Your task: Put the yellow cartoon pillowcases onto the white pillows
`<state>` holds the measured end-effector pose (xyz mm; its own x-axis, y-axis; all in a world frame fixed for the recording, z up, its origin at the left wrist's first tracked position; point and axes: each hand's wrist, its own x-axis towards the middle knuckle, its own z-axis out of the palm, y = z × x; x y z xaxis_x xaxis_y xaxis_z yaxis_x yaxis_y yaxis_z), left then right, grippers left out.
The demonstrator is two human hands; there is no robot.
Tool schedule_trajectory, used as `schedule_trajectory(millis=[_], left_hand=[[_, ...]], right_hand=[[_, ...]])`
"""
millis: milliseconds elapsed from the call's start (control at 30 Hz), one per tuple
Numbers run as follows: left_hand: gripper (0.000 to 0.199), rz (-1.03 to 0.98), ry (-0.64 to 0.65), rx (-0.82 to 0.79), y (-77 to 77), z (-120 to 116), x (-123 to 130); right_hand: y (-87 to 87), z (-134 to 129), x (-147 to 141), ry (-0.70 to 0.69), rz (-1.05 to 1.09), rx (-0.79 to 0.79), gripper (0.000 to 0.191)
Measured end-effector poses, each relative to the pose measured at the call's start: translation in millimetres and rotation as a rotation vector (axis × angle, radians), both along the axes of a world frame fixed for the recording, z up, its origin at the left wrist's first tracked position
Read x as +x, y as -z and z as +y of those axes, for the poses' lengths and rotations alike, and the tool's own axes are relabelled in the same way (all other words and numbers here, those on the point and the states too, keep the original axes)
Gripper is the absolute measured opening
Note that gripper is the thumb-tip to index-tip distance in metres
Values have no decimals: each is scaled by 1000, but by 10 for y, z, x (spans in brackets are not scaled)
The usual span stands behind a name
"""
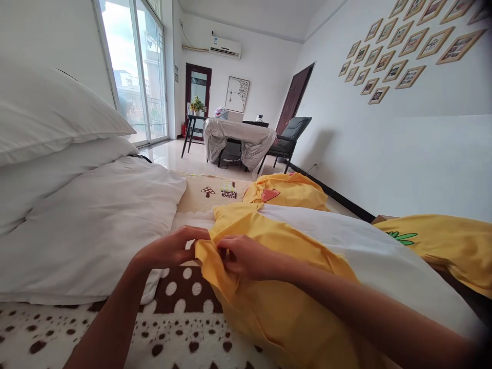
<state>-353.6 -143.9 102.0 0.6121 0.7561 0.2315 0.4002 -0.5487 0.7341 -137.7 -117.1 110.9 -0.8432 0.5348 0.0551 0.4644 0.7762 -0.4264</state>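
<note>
A yellow pillowcase (282,320) lies in front of me, partly around a white pillow (380,256) whose bare side shows on the right. My left hand (172,249) pinches the case's folded edge at its left corner. Close beside it, my right hand (248,258) is closed on the same cloth, its fingertips partly hidden in the folds. The right forearm reaches across the case and pillow. Under the case is a brown and white spotted blanket (188,328).
White pillows (77,225) are stacked on the left. Another yellow cloth bundle (295,190) lies beyond the case, and a yellow piece with green leaves (449,238) is at right. Farther off stand a covered table (240,130) and a black chair (290,138).
</note>
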Motion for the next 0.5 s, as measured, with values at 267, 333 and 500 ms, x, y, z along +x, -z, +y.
schedule_trajectory(millis=[267, 333, 500], left_hand=[[22, 68, -195, 131, -5, 14, 48], [22, 101, -309, 186, -5, 7, 53], [36, 510, -883, 141, -58, -226, 107]], right_hand=[[136, 73, -145, 20, 57, 76, 11], [124, 113, -97, 92, 78, 103, 14], [26, 260, -1, 311, 129, 164, 9]])
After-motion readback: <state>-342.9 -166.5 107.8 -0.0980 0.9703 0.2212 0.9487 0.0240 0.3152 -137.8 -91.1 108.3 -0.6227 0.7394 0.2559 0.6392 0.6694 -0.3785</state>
